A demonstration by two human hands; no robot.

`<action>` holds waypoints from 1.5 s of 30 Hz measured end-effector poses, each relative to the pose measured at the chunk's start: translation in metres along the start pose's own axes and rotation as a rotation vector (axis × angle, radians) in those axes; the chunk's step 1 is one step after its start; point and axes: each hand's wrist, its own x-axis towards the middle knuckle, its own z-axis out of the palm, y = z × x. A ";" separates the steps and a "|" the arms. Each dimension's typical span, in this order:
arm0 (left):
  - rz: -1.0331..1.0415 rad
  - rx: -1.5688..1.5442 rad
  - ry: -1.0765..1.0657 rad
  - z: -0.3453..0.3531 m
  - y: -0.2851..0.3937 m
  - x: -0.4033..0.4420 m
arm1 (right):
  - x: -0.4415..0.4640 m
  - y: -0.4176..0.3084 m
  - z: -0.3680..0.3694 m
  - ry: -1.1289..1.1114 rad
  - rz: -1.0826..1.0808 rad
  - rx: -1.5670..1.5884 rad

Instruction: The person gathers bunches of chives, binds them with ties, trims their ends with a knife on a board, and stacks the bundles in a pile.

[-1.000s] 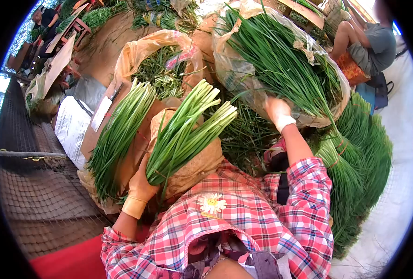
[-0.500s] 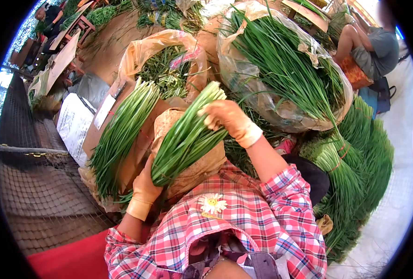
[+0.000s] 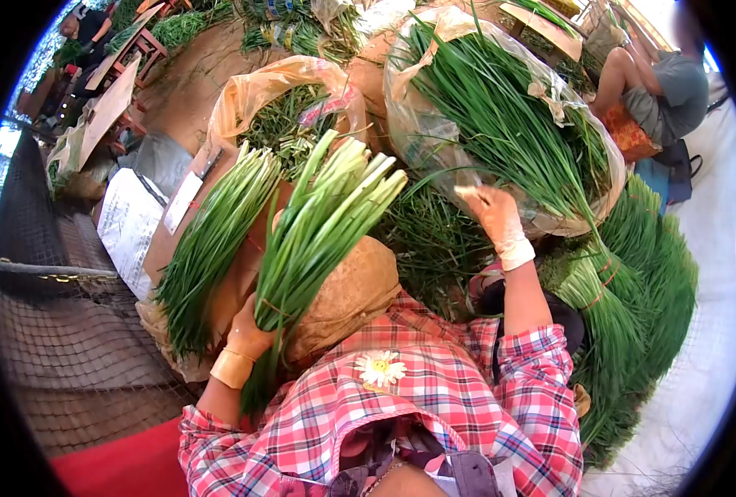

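left hand: the left hand (image 3: pixel 250 335) was wrapped around a bunch of green stems (image 3: pixel 314 232), fingers curled about its leafy lower part.
held bunch: in front of the lap, partly over a brown sack (image 3: pixel 355 286), tilted, pale ends up and fanned, leaf tips hanging below the hand.
right hand: the right hand (image 3: pixel 498 219) hung in the air, apart from the bunch, near the clear bag (image 3: pixel 422 137); fingers close together, slightly bent; cannot tell if a thin leaf was pinched.
board bunch: a second bunch (image 3: pixel 215 248) lay on the board (image 3: pixel 159 258), just beside the held one.
slip risk: stems could slide out, likely cause one-hand grip low down with ends spread.
mix risk: stray stems could tangle with the second bunch, being so near.
bend risk: hanging tips could snag or crease against the left sleeve (image 3: pixel 211 443).
bruise risk: leaves could crush if squeezed harder.
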 end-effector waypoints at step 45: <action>-0.248 -1.128 -0.635 0.009 -0.005 -0.011 | -0.019 0.031 0.002 -0.224 0.151 -0.324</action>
